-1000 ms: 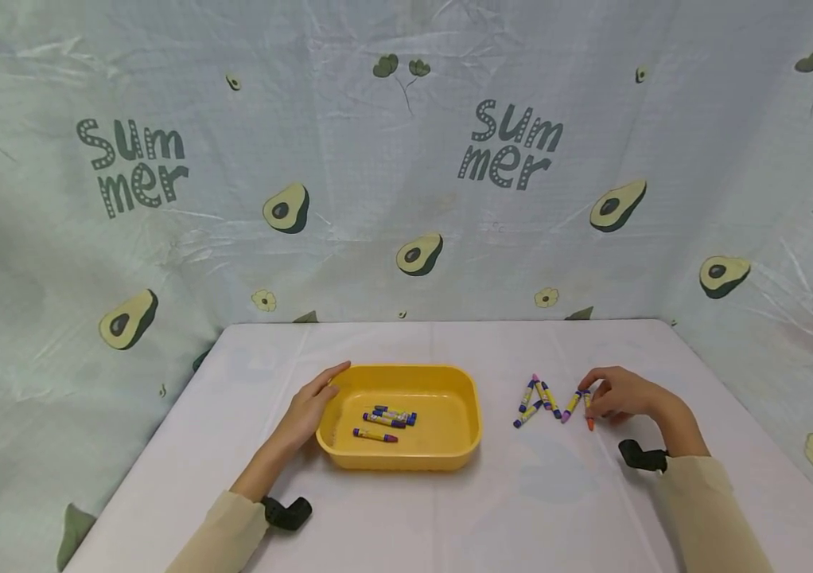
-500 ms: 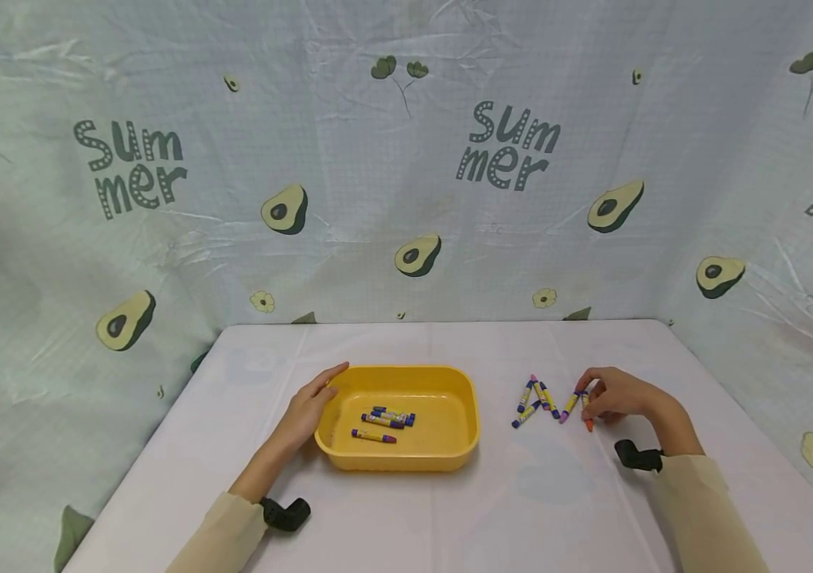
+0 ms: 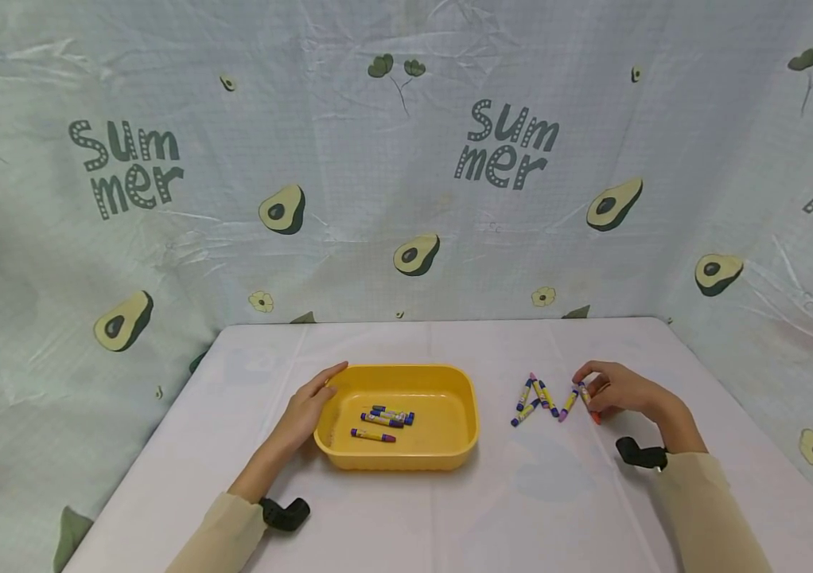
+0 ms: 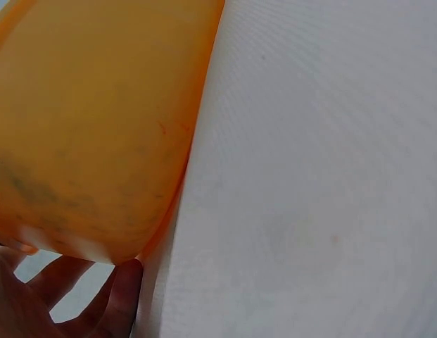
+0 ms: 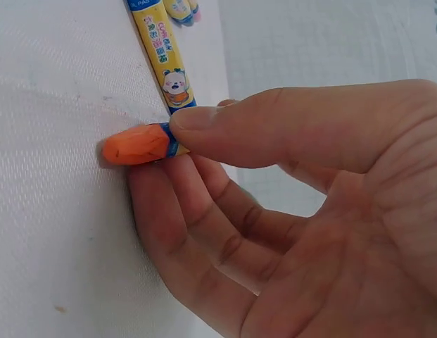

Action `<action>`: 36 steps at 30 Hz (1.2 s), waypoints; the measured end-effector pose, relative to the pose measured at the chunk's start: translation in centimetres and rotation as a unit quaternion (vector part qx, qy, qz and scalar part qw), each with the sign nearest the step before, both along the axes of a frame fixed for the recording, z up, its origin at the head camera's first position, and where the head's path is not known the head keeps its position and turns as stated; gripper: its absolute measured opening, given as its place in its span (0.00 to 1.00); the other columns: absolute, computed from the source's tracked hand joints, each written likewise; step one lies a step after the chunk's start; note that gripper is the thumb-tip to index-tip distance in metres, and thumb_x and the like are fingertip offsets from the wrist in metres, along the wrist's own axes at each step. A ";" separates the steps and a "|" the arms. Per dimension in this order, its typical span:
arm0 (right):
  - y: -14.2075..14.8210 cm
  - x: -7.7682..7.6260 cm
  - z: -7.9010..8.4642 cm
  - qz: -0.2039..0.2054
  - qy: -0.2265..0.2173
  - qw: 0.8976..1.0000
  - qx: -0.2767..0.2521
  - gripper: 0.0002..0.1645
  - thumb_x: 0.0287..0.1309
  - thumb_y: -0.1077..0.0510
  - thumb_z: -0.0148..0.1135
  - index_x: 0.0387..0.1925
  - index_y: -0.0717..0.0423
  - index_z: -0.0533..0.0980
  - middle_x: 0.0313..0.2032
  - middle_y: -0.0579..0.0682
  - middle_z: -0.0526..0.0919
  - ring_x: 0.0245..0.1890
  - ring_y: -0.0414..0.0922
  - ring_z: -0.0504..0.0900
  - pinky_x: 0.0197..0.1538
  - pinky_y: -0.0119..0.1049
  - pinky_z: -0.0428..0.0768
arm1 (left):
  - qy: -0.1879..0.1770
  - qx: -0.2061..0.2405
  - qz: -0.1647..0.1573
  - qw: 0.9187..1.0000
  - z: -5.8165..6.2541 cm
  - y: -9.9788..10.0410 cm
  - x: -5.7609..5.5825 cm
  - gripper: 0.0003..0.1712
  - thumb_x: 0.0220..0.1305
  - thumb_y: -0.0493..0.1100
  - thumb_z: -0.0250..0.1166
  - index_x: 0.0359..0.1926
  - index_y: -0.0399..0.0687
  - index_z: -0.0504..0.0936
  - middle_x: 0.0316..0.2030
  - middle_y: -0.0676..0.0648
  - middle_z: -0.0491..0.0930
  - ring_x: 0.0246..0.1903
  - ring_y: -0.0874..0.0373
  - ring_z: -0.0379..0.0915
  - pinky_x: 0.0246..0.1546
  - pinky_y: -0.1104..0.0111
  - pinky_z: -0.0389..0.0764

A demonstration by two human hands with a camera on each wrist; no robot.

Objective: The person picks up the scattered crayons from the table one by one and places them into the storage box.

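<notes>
Item: orange crayon (image 5: 137, 146), yellow wrapper, blue bands. Change: compared with half a second earlier, its orange end has swung toward the worktop's (image 3: 521, 493) right edge and a little toward the far edge; the piece now slants more, its gap from the purple crayon (image 3: 568, 406) widening toward the near edge. Bearing on the work: the placing looks like fine adjustment, with the angle probably unsettled.

Location: toward the right edge of the worktop, at the right-hand end of the row. Neighbours: purple crayon just beside it, their far ends close together, contact uncertain; crayon group (image 3: 549, 398) beyond, toward the left edge.

Right grip (image 3: 624, 390): pinching the orange crayon between thumb and fingertips. Thumb presses near the orange end, which juts bare past the pinch; the other end points toward the far edge. Whether the piece is lifted cannot be told.

Left grip (image 3: 304, 414): clasping the tray (image 3: 442, 406) at its left end, thumb over the rim. Tray: yellow, left of the row, with several loose crayons (image 3: 373, 435) inside, unchanged.
</notes>
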State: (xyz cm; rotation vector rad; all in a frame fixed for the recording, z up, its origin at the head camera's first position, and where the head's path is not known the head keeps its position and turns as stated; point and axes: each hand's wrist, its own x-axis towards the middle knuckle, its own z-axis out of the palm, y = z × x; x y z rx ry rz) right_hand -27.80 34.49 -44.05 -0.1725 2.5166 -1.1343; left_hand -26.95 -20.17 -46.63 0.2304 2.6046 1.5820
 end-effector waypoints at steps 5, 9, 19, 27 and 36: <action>0.2 -0.1 0.0 0.003 0.004 1.000 -0.023 0.30 0.56 0.67 0.63 0.62 0.66 0.70 0.43 0.59 0.79 0.36 0.48 0.82 0.43 0.39 0.86 | 0.002 0.001 -0.001 1.000 -0.2 -0.1 -0.1 0.28 0.82 0.45 0.41 0.79 0.58 0.64 0.80 0.45 0.59 0.81 0.43 0.49 0.80 0.45 0.50; 0.2 -0.1 0.1 0.005 0.016 0.999 -0.028 0.32 0.56 0.67 0.62 0.63 0.66 0.69 0.44 0.59 0.79 0.37 0.48 0.81 0.42 0.40 0.86 | 0.002 0.002 -0.001 1.000 -0.3 -0.2 -0.1 0.28 0.82 0.45 0.41 0.79 0.58 0.64 0.80 0.45 0.58 0.81 0.43 0.49 0.80 0.45 0.51; -0.6 -0.2 0.5 0.001 0.054 0.998 -0.024 0.32 0.57 0.68 0.61 0.65 0.65 0.71 0.52 0.64 0.77 0.43 0.49 0.79 0.43 0.38 0.85 | 0.005 -0.003 0.000 1.000 -0.2 -0.3 -0.1 0.28 0.82 0.45 0.41 0.79 0.58 0.64 0.80 0.46 0.59 0.81 0.43 0.49 0.80 0.45 0.50; -1.8 -0.3 1.0 0.023 0.081 0.996 -0.029 0.33 0.57 0.68 0.62 0.66 0.64 0.71 0.53 0.66 0.77 0.45 0.49 0.78 0.43 0.37 0.85 | 0.002 0.000 0.003 1.000 -0.2 -0.1 -0.2 0.28 0.82 0.45 0.41 0.78 0.59 0.64 0.80 0.45 0.59 0.81 0.42 0.51 0.80 0.45 0.52; -3.9 -0.3 1.7 0.051 0.119 0.991 -0.033 0.31 0.57 0.67 0.64 0.65 0.62 0.74 0.52 0.66 0.78 0.47 0.50 0.78 0.45 0.36 0.83 | 0.001 0.000 0.006 1.000 -0.3 -0.1 -0.3 0.28 0.82 0.45 0.41 0.79 0.58 0.64 0.80 0.45 0.59 0.81 0.41 0.49 0.80 0.44 0.50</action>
